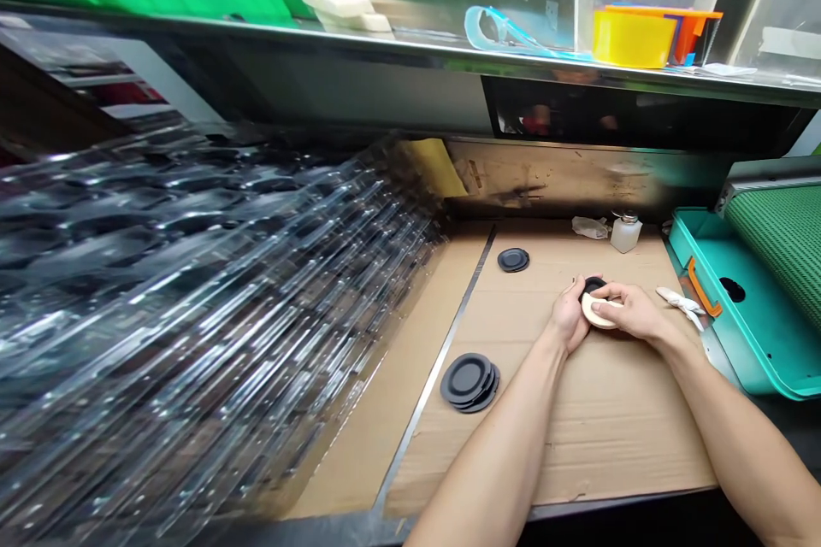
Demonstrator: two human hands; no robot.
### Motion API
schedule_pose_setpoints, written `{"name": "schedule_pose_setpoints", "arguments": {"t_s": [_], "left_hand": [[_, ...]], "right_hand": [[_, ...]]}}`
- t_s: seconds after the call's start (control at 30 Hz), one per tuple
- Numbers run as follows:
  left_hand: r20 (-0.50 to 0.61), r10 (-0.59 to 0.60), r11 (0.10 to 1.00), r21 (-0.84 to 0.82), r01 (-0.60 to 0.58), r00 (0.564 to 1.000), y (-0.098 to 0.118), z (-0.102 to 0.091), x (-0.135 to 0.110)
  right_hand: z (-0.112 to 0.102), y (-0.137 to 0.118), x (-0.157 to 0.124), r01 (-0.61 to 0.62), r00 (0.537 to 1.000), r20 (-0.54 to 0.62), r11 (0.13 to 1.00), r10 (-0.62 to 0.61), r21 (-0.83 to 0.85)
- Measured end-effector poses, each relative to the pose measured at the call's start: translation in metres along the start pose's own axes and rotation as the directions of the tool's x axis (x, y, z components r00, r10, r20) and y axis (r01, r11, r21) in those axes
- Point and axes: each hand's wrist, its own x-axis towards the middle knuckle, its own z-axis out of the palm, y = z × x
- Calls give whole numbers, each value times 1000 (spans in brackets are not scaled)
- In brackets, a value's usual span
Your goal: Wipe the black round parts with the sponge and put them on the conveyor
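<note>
Left hand (567, 314) curled half closed around a black round rubber-looking disc (593, 285), fingers on its rim, disc tilted up off the cardboard. Right hand (633, 310) was bent over a cream foam pad (599, 313), fingers and thumb closed on it, pad pressed against the disc's underside. Both hands touched each other's items, close together above the middle-right of the cardboard sheet (545, 444). How firm either grip was, cannot tell.

Nearby on the cardboard: a stack of black discs (469, 382) left of the hands, one single black disc (513, 260) farther ahead. Ahead of the hands stood a plastic dispenser bottle (626, 232) beside a crumpled white wipe (590, 227). A white rag (680, 304) lay just right of the right hand, by a teal tray (696, 252) with an orange handle (704, 286). A metal strip (436, 367) ran along the cardboard's left part. Stacked transparent plastic trays (192, 299) filled the left side, blurred. Yellow cup (634, 38) sat on the shelf (410, 44) above.
</note>
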Motion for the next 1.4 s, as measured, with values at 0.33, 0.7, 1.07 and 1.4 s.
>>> {"name": "schedule_pose_setpoints", "arguments": {"t_s": [0.33,0.7,1.07,1.4], "left_hand": [[-89,21,999,-29,-23,996,-2,2,3],[-136,27,999,-37,-32,990,-3,4,2],[-120,-3,1000,-23,1,993,1,4,-3],[-88,-1,1000,6,2,996,-2,2,-5]], "right_hand": [[25,-13,-1,-88,946,-300,791,-124,-606],[26,-15,-2,-192,954,-294,644,-54,-741],[40,-19,-3,-359,922,-381,533,72,-767],[41,-17,-2,-293,944,-328,558,40,-776]]}}
